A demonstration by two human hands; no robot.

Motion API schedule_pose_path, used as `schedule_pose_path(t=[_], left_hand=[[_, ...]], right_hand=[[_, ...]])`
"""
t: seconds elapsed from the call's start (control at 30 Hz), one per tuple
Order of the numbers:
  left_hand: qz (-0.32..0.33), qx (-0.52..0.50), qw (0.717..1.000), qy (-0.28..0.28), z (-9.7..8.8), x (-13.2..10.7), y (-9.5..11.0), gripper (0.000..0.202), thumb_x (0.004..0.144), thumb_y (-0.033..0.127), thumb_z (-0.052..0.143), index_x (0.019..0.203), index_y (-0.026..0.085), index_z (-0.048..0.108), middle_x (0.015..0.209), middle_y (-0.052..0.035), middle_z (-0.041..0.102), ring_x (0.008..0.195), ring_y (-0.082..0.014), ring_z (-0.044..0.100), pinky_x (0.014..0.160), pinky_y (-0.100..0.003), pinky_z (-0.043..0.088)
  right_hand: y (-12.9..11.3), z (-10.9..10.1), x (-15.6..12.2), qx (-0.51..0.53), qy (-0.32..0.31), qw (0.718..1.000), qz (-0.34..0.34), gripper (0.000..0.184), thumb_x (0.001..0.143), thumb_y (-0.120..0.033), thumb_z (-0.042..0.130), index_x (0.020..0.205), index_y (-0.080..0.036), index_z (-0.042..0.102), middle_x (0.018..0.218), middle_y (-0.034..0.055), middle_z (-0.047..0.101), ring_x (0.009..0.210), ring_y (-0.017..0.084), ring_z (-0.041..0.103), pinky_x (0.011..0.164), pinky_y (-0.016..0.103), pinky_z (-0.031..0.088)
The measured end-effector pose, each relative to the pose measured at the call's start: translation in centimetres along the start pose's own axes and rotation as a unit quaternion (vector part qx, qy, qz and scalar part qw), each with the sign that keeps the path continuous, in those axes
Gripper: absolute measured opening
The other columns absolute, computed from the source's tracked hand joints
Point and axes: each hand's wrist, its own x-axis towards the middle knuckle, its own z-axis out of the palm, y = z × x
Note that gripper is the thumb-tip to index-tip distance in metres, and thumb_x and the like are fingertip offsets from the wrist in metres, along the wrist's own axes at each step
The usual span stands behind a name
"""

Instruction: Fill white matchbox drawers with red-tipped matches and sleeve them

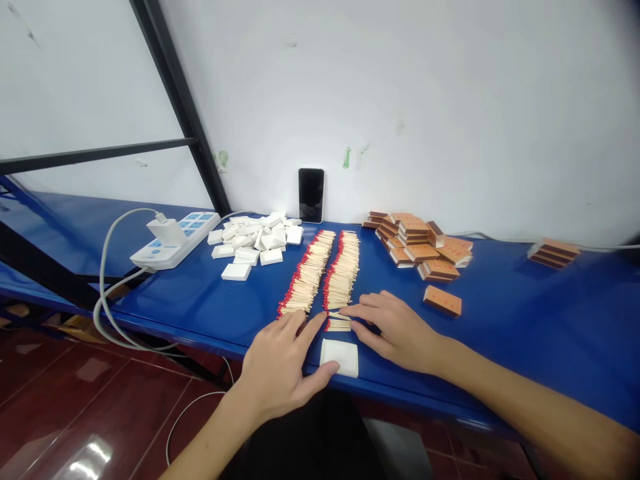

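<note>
Two long rows of red-headed matches, a left row (pixel 306 280) and a right row (pixel 342 270), run across the blue table. A small group of matches (pixel 339 325) lies apart at the near end of the right row. My left hand (pixel 280 363) is open, its index fingertip at the match heads and its thumb over the edge of a white matchbox tray (pixel 345 359). From the other side my right hand (pixel 393 330) reaches in open, index finger and thumb apart at the plain ends of those matches. The tray lies at the table's front edge.
White matchbox trays (pixel 255 237) are heaped at the back left. Orange matchbox sleeves (pixel 420 243) are piled at the right, with a small stack (pixel 554 252) farther off. A phone (pixel 311 195) leans on the wall. A power strip (pixel 175 241) with cables stands left.
</note>
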Motion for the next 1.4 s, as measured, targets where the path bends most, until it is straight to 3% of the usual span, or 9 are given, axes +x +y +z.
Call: schedule_pose_path(t=[0.6,0.97,1.13,1.4], left_hand=[[-0.001,0.003,1.000,-0.010,-0.04,-0.04,0.01,0.060,0.095,0.057,0.048,0.141,0.017,0.052,0.116,-0.0142,0.065,0.101,-0.0316,0.066,0.084,-0.044,0.055],[0.001,0.007,1.000,-0.003,-0.04,0.03,-0.05,0.061,0.096,0.058,0.046,0.141,0.017,0.052,0.116,-0.0144,0.065,0.101,-0.0317,0.066,0.084,-0.044,0.055],[-0.002,0.004,1.000,-0.005,-0.04,-0.01,-0.01,0.061,0.095,0.058,0.047,0.140,0.017,0.053,0.117,-0.0148,0.065,0.102,-0.0322,0.066,0.085,-0.044,0.055],[-0.003,0.002,1.000,-0.013,-0.03,-0.02,-0.01,0.061,0.095,0.058,0.048,0.140,0.017,0.053,0.114,-0.0145,0.065,0.100,-0.0322,0.067,0.083,-0.045,0.055]], right_hand=[[-0.05,0.00,0.02,-0.002,-0.006,1.000,-0.003,0.028,0.104,-0.028,0.045,0.117,-0.020,0.068,0.099,0.0070,0.070,0.093,0.023,0.063,0.081,0.037,0.037],[-0.11,-0.08,0.19,-0.002,0.019,1.000,0.000,0.029,0.102,-0.028,0.045,0.106,-0.018,0.072,0.079,0.0043,0.069,0.071,0.017,0.060,0.071,0.033,0.035],[-0.13,-0.01,0.20,0.004,0.020,1.000,0.021,0.030,0.101,-0.029,0.045,0.107,-0.019,0.072,0.078,0.0043,0.073,0.070,0.018,0.064,0.072,0.033,0.037],[-0.05,-0.04,0.14,0.027,-0.010,1.000,-0.008,0.029,0.101,-0.026,0.046,0.120,-0.021,0.068,0.097,0.0047,0.077,0.083,0.020,0.068,0.076,0.034,0.039]])
